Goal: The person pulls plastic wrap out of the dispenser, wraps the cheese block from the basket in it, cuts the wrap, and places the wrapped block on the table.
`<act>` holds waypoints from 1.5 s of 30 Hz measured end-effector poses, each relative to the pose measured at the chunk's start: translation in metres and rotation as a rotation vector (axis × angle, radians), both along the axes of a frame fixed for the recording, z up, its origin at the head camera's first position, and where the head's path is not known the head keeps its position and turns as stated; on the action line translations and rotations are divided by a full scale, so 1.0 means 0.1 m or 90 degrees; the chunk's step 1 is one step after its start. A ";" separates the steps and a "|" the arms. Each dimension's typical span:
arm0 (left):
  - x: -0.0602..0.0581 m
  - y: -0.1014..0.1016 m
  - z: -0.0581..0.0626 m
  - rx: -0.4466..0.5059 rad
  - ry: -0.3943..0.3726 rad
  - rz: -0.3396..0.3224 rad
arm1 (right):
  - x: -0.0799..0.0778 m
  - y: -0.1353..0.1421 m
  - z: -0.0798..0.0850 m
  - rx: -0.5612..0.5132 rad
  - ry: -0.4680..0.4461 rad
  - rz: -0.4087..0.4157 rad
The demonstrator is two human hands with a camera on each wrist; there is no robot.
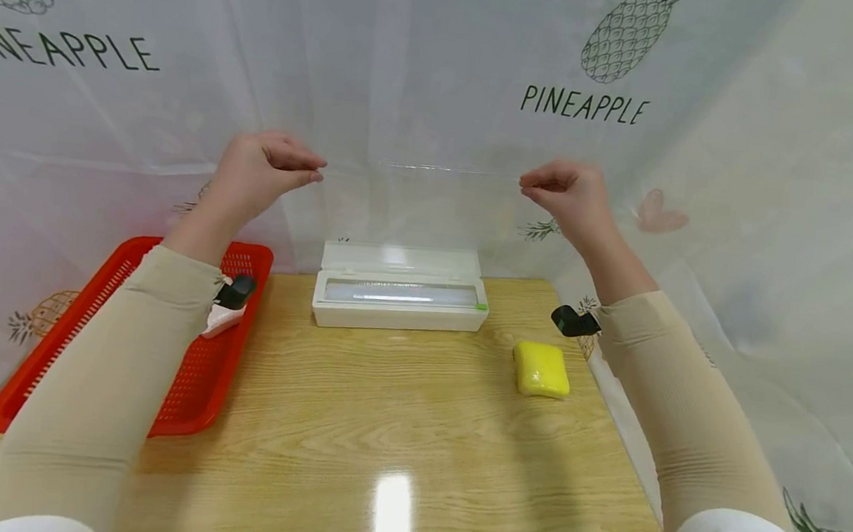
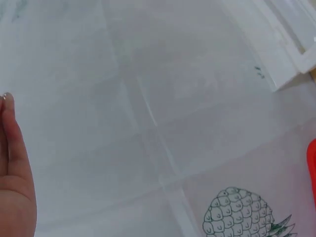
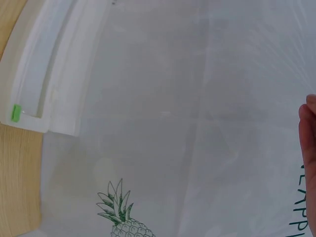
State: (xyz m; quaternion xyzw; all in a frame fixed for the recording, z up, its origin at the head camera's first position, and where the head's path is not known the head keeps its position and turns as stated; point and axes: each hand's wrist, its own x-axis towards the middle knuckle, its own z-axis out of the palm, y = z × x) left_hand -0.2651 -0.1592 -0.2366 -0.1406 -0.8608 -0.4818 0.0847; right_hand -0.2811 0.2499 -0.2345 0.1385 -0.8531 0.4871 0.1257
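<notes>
Both hands are raised above the table, level with each other and wide apart. Between them stretches a sheet of clear cling film point(image 1: 434, 169), its top edge catching the light as a thin line. My left hand point(image 1: 261, 169) pinches one corner between thumb and fingers; my right hand point(image 1: 570, 198) pinches the other. In the right wrist view, fine creases fan out from the right fingertips point(image 3: 310, 100). Below stands a white cling film dispenser point(image 1: 400, 316) with its lid raised and a green slider point(image 1: 481, 307) at its right end. The film's lower part is hard to see.
At the left, partly behind the left forearm, lies a red plastic basket point(image 1: 192, 419) with a whitish item point(image 1: 221, 322) inside. A yellow wrapped block point(image 1: 541, 369) sits on the wooden table point(image 1: 355, 411) at the right. A pineapple-print sheet point(image 1: 442, 67) hangs behind.
</notes>
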 end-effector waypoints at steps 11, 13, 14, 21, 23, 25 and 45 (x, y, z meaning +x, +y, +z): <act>0.54 0.07 -0.24 -0.016 0.042 0.034 | 0.46 0.09 -0.19 0.088 0.082 -0.012; 0.65 0.07 -0.27 -0.043 0.054 0.037 | 0.55 0.10 -0.22 0.127 0.116 -0.009; 0.70 0.08 -0.29 -0.052 0.061 0.038 | 0.59 0.11 -0.24 0.150 0.133 -0.006; 0.99 0.06 -0.51 -0.080 0.111 0.023 | 0.87 0.27 -0.44 0.211 0.106 0.058; 1.06 0.04 -0.58 -0.087 0.130 0.009 | 0.94 0.31 -0.51 0.168 0.079 0.083; 1.13 0.02 -0.64 -0.100 0.139 -0.002 | 1.01 0.34 -0.59 0.097 0.067 0.124; 1.60 -0.15 -1.69 0.151 -0.090 -0.404 | 1.66 0.59 -1.91 -0.252 -0.194 0.395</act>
